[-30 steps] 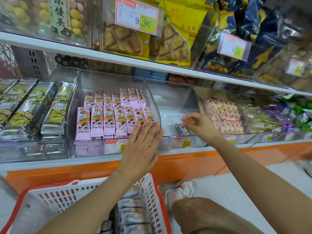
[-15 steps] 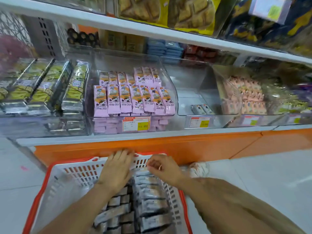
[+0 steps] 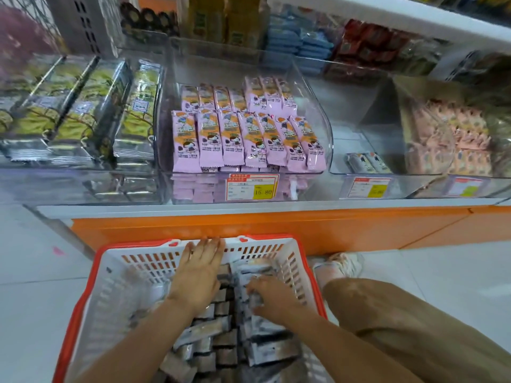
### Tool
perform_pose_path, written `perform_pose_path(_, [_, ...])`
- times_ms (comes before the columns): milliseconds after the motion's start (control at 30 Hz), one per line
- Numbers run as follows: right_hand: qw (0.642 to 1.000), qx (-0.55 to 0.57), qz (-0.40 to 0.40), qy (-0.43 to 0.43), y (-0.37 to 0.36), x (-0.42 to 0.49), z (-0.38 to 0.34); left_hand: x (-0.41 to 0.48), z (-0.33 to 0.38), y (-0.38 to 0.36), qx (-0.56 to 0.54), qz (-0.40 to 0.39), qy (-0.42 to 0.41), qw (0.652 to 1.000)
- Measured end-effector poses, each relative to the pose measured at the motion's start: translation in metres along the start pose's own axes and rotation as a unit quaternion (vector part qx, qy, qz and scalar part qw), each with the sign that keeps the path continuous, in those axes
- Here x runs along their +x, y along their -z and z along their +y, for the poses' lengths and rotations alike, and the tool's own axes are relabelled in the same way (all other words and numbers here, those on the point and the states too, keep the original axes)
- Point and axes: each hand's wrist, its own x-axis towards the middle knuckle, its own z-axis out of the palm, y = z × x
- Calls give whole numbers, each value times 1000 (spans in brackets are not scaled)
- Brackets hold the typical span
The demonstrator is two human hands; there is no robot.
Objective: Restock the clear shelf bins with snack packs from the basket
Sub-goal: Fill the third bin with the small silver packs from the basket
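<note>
In the basket (image 3: 91, 275) at lower centre, the grey snack packs (image 3: 206, 331) lay with their long axes mostly across the frame. The left hand (image 3: 199, 272) rested flat on them with straight fingers; the right hand (image 3: 272, 299) curled its fingers around one.

Floor and shelf

The tiled floor (image 3: 33, 299) holds the red-rimmed basket (image 3: 154, 261) around the right hand (image 3: 273, 297) gripping snack packs (image 3: 265, 352), and a shoe (image 3: 340, 265) just right of that grip. Beyond it, the white shelf (image 3: 249, 207) carries clear bins (image 3: 318, 92) side by side.
</note>
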Motion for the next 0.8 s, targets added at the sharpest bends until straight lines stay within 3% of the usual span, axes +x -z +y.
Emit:
perform_pose_path(167, [979,191,72,-18,25,-5,10,3,-1,3,-55,40,-19,997])
perform_pose_path(233, [961,252,112,-11,44,-9,13,6,6,17,-131,21,-37,991])
perform_pose_path(367, [914,364,179,17,76,-29,18,12,23,36,-343,-63,-13,937])
perform_pose_path(467, [893,399,204,44,96,-50,22,16,34,52,-438,-16,-7,899])
perform_pose_path(700, [902,342,238,110,138,-98,35,25,56,100,-426,101,-108,892])
perform_pose_path(800, [896,311,289,132,157,-119,36,27,72,118,-353,183,-140,907])
